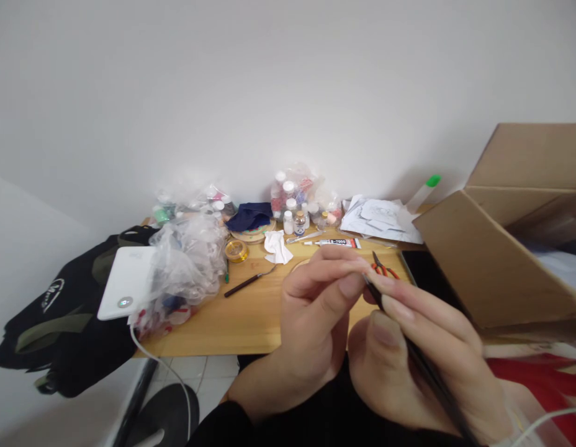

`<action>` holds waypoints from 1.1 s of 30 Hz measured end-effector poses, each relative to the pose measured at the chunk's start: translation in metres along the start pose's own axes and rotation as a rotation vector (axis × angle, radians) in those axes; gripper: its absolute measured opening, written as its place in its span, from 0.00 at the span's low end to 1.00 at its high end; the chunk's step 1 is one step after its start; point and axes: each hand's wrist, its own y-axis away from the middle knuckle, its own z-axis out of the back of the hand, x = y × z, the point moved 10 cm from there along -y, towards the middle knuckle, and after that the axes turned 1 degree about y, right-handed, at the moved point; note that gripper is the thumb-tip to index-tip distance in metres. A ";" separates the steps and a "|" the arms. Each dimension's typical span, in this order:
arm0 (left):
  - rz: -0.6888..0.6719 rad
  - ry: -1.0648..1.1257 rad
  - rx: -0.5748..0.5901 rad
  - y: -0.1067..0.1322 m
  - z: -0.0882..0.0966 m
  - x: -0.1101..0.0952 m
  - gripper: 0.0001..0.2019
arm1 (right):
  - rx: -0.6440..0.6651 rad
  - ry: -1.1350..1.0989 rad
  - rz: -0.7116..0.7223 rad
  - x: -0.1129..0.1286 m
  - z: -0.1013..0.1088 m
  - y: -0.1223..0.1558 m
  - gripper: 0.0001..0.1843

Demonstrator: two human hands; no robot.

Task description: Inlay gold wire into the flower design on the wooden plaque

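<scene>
My left hand (318, 304) is raised above the front of the wooden table, its thumb and fingertips pinched together. Whatever they pinch is too small and hidden to make out. Close beside it, my right hand (437, 341) grips a slim black stick-like tool (425, 366), whose tip meets the left fingertips; its exact kind cannot be told. Beyond the hands lie a B-7000 glue tube (341, 243) and red-handled pliers (385, 270), partly covered by my fingers. A dark-handled tool with a thin metal tip (245, 285) rests on the table to the left.
An open cardboard box (483, 273) stands at the right over a flat black device (421, 267). Crumpled plastic bags (190, 254) and a white power bank (125, 282) with a cable crowd the left. Small bottles (288, 205) and papers (381, 220) line the wall.
</scene>
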 end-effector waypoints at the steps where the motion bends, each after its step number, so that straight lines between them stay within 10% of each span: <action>1: -0.002 -0.002 -0.001 0.000 0.000 0.000 0.03 | -0.014 0.001 -0.006 0.000 0.001 0.000 0.09; 19: 0.028 -0.061 -0.002 0.002 0.001 0.003 0.02 | -0.178 -0.008 -0.031 -0.006 0.010 -0.003 0.02; 27: 0.022 -0.081 -0.018 0.002 0.004 0.004 0.04 | -0.063 -0.001 0.048 -0.005 0.005 0.001 0.32; 33: 0.004 -0.095 -0.015 0.001 0.005 0.002 0.04 | -0.042 -0.018 0.086 -0.004 0.004 0.003 0.30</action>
